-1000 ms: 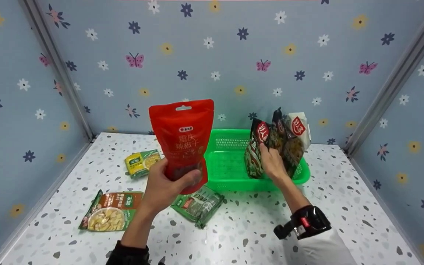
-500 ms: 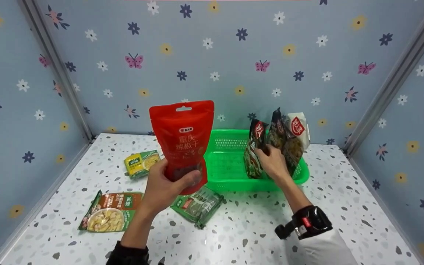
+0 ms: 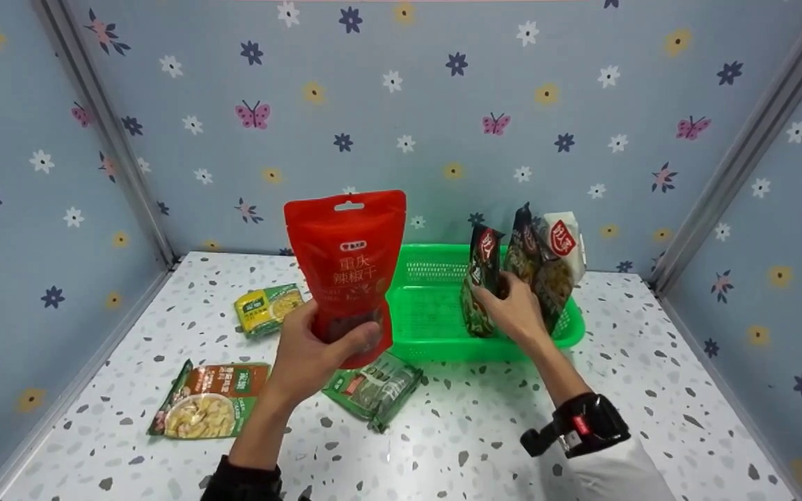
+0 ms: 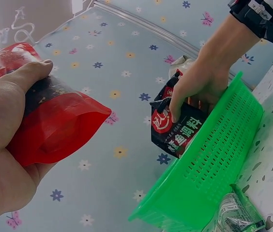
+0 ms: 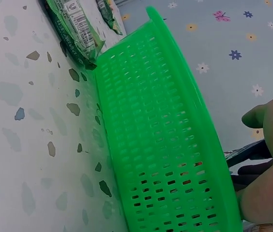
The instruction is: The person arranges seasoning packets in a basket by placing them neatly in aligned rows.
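My left hand [image 3: 307,351] grips a red stand-up pouch of dried chillies [image 3: 345,243] by its lower part, thumb across the front, held up before the table. A green plastic basket [image 3: 436,350] stands behind it to the right. Inside the basket my right hand [image 3: 521,309] pinches a black seasoning packet [image 3: 479,316], its thumb on the printed front in the left wrist view. To the right of that hand, another dark packet [image 3: 524,243] and a white-topped packet [image 3: 556,278] stand upright in the basket. In the right wrist view, the basket wall [image 5: 151,121] hides most of the packets.
On the speckled table [image 3: 443,445] lie a yellow-green packet [image 3: 265,309], a brown-and-green packet [image 3: 209,402] and a green packet [image 3: 375,386] by the basket's front. Flower-patterned walls [image 3: 387,118] enclose the table at the back and both sides.
My right hand's thumb has slid down and left on the black packet, which has turned more edge-on and away from its neighbours. The left hand and red pouch are nearly still.
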Motion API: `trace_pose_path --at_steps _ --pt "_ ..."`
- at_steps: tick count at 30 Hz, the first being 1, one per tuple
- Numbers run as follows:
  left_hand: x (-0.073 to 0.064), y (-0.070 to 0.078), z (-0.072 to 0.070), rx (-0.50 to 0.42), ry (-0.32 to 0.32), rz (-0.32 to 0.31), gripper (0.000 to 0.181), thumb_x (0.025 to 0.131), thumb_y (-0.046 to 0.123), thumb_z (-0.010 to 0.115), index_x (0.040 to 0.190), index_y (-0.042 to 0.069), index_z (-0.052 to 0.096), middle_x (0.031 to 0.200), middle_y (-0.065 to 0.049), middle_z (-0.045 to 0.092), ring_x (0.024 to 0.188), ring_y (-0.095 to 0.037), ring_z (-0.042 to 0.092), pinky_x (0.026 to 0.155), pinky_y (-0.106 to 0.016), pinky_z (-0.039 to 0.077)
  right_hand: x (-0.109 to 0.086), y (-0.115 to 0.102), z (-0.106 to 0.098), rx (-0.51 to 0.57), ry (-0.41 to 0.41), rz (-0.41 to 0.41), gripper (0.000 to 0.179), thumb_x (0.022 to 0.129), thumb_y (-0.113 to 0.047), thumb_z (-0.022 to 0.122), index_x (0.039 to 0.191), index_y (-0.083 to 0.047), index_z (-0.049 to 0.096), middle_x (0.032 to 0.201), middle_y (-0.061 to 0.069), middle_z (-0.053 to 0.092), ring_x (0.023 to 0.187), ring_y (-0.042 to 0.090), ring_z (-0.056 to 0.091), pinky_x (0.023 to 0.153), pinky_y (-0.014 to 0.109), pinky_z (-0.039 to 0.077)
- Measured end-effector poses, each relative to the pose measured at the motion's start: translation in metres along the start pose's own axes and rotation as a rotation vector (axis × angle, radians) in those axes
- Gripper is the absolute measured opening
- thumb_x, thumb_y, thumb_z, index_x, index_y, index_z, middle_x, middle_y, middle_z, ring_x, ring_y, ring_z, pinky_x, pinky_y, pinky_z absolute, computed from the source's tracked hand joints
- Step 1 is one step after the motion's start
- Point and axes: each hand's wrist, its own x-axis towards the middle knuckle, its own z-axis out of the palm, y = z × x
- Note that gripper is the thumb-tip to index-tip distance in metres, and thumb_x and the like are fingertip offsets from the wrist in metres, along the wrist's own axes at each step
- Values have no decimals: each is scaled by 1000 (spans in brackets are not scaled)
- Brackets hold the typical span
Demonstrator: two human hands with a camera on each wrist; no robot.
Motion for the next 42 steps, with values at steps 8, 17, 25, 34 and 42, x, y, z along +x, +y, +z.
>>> trace_pose_path --at_steps 8,17,25,34,42 --pt "-1 -2 3 6 -17 -42 50 95 0 87 142 9 71 133 -4 81 123 -24 79 100 -37 70 -26 -3 -4 7 110 -89 83 112 -49 66 177 -11 32 182 21 37 167 46 41 134 69 39" --pt "-1 -4 8 -3 -84 -96 51 97 7 88 144 13 70 135 -5 80 125 -23 78 101 -38 70 -64 -36 -16 137 256 -394 68 112 -24 73 172 -8 43 177 19 48 168 39 44 139 47 41" --pt "-3 -5 17 -24 -225 -156 51 100 15 87 147 16 68 140 -6 78 128 -26 77 103 -40 69 -93 -81 -30 417 -12 -576 62 107 1 67 167 0 48 171 20 56 161 30 55 129 27 49" --pt "-5 -5 25 -61 -395 -237 51 100 19 88 148 20 70 141 -4 79 130 -28 76 109 -37 66 -107 -99 -25 460 -321 -668 52 107 0 65 158 -4 60 148 14 75 133 28 77 109 43 68" --pt "-5 -6 28 -71 -462 -200 47 98 16 89 142 21 73 136 -3 80 127 -28 77 108 -41 67 -112 -101 -23 402 -283 -688 33 107 1 66 138 0 75 128 18 82 112 27 82 91 42 73"
